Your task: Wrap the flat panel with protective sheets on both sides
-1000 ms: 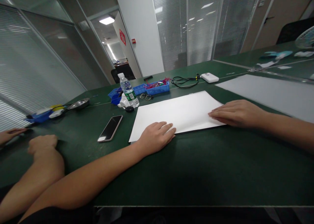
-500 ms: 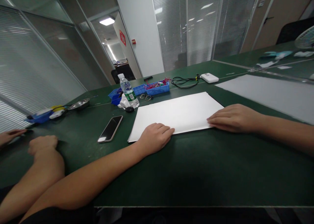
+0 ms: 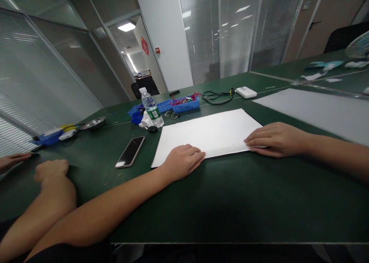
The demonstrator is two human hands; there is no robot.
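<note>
A white sheet [image 3: 207, 134] with a dark edge beneath it lies flat on the green table [image 3: 230, 201]. My left hand [image 3: 183, 161] rests on its near edge, left of the middle, fingers together and slightly bent, thumb side at the edge. At the sheet's near right corner lies my right hand [image 3: 273, 139], flat with its fingers stretched out and the fingertips on the paper. Neither hand is wrapped round anything. A phone [image 3: 130, 151] lies left of the sheet, screen up.
Behind the sheet stand a water bottle [image 3: 152, 108], glasses [image 3: 172, 114], a blue tray of red wires [image 3: 185, 104], a black cable [image 3: 216, 97] and a white box [image 3: 246, 92]. Another person's arm [image 3: 54, 190] rests at the left. A large pale sheet [image 3: 319, 109] lies right.
The fingers of my right hand have parted slightly, with a gap now showing near the lower finger. My left hand has stayed in place on the sheet.
</note>
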